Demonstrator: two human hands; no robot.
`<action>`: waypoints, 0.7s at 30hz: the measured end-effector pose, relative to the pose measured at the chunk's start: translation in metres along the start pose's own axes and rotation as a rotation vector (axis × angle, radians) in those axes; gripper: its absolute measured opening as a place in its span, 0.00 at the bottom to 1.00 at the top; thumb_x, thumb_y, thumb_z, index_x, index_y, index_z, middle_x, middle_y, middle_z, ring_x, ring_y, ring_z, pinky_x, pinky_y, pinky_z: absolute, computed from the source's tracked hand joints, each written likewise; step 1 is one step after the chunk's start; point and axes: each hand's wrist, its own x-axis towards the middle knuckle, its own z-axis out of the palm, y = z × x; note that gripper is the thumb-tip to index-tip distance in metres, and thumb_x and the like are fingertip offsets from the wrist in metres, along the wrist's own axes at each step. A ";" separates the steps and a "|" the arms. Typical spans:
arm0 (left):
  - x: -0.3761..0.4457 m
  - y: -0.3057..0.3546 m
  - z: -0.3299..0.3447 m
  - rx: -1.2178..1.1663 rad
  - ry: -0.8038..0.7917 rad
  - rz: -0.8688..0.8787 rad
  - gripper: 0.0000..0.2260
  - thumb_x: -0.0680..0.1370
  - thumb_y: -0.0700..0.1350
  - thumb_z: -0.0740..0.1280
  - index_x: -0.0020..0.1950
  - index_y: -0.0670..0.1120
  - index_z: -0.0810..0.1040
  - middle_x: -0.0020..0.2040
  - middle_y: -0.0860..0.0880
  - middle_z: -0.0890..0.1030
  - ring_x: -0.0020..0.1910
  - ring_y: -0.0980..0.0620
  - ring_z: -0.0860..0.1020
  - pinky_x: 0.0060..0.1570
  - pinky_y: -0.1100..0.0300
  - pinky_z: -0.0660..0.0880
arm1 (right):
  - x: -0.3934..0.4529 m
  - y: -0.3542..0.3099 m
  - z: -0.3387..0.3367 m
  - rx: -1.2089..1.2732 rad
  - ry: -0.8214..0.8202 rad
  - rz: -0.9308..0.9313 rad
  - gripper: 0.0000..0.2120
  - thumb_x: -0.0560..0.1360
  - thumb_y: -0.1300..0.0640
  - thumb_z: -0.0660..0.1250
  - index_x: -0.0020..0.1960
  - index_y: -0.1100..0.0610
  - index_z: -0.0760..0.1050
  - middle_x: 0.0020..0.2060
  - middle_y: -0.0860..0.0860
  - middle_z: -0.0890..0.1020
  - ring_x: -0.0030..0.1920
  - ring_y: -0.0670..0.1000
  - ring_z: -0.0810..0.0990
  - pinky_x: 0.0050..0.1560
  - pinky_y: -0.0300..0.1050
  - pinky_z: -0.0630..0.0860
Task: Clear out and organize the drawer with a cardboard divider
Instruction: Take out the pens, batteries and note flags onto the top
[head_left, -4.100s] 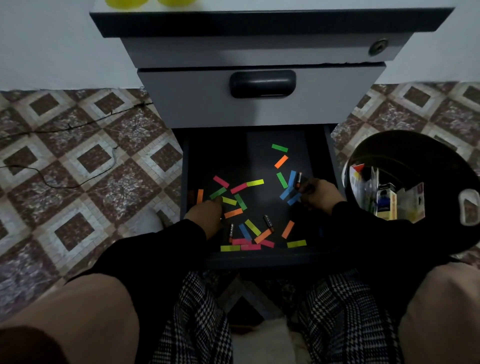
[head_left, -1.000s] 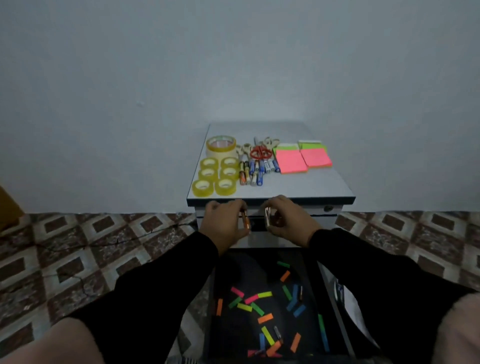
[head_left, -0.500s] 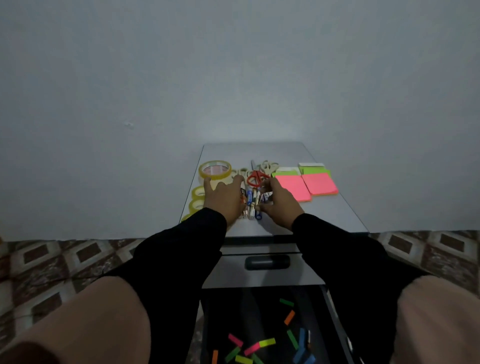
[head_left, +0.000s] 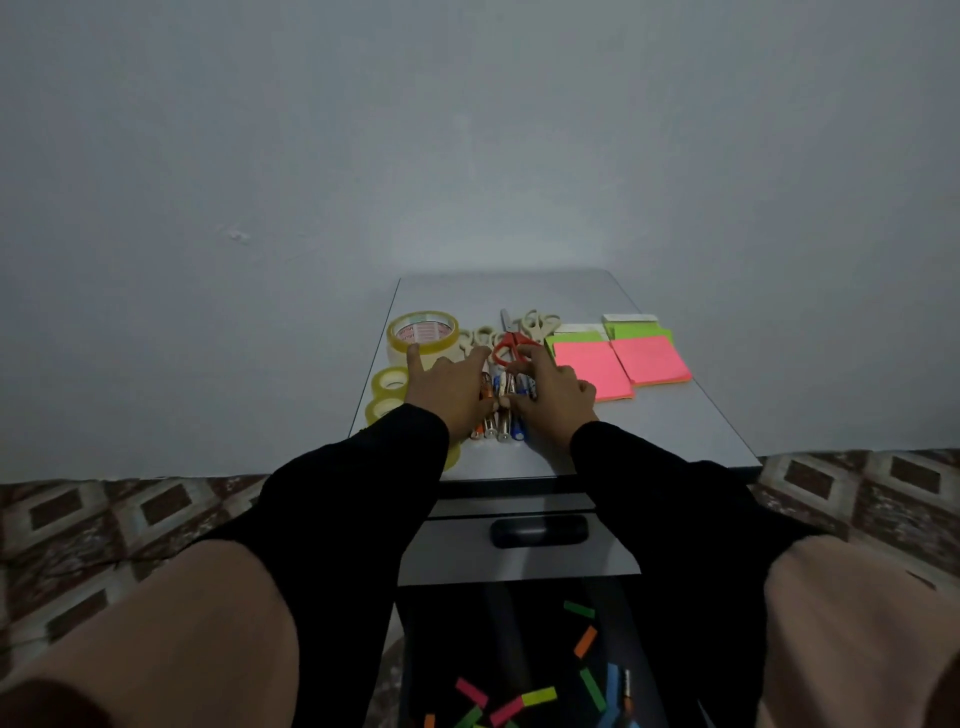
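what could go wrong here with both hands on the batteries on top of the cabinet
1. The batteries are round and lie loose between the left hand and right hand; a nudge might roll them off the cabinet top front edge into the open drawer.
2. The left forearm passes over the small tape rolls and may knock them off.

Two bare hands, the left hand (head_left: 451, 391) and the right hand (head_left: 551, 396), without rings, watch or gloves. Long black sleeves on both arms: left sleeve (head_left: 353, 499), right sleeve (head_left: 670, 514). Plain dark cloth, no print, no buttons or seams to make out in the dim light; snug at the wrists, looser and faintly creased toward the elbows. Over the upper arms, a lighter beige-tan layer (head_left: 156, 623), smooth and unmarked, ending in a rounded edge above each black sleeve, the same on the right (head_left: 852, 623).
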 end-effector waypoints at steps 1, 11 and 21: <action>-0.001 -0.001 0.000 -0.008 0.002 -0.003 0.26 0.78 0.57 0.60 0.73 0.51 0.57 0.60 0.50 0.79 0.65 0.45 0.72 0.71 0.38 0.43 | -0.002 0.001 0.001 0.027 0.011 0.005 0.28 0.75 0.54 0.64 0.72 0.48 0.58 0.63 0.56 0.73 0.66 0.57 0.67 0.66 0.52 0.59; -0.009 -0.001 0.000 0.005 -0.004 -0.015 0.26 0.78 0.58 0.59 0.73 0.50 0.58 0.62 0.48 0.77 0.65 0.45 0.71 0.71 0.39 0.42 | -0.014 0.009 -0.007 0.166 0.006 -0.001 0.29 0.74 0.59 0.65 0.71 0.51 0.58 0.67 0.53 0.71 0.68 0.56 0.67 0.68 0.57 0.64; -0.025 0.003 -0.021 -0.039 0.056 0.023 0.25 0.79 0.57 0.59 0.73 0.51 0.60 0.69 0.49 0.71 0.70 0.47 0.66 0.71 0.40 0.48 | -0.024 -0.001 -0.038 0.241 0.002 -0.030 0.27 0.75 0.60 0.67 0.70 0.59 0.61 0.66 0.56 0.73 0.67 0.56 0.71 0.68 0.52 0.66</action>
